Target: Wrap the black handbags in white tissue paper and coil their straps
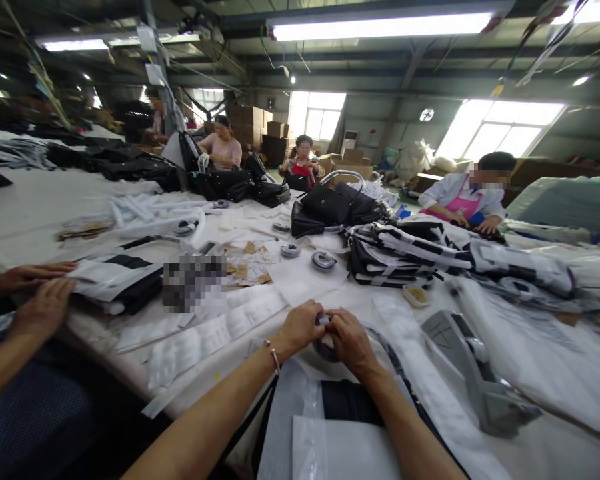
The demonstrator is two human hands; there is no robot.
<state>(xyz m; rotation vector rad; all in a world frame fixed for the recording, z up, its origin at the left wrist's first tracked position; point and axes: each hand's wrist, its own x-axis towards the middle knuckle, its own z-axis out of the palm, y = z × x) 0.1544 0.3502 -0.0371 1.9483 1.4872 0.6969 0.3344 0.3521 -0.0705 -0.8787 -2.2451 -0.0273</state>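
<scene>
My left hand [303, 327] and my right hand [351, 341] meet above the near edge of the worktable. Both sets of fingers are closed on a grey coil [325, 348], which looks like a wound strap in clear wrapping; the fingers hide part of it. Just below lies a black bag [347, 400], partly covered by white sheets [347, 450]. A dark handle [393, 357] curves up on its right side, beside my right forearm.
A grey tape dispenser [480, 373] stands at right. White foam strips [215, 333] lie at left, near a co-worker's hands [45, 300] on another wrapped bag [115, 277]. Similar coils [324, 261], black bags [330, 203] and wrapped bags [430, 253] fill the table beyond. Several people work around it.
</scene>
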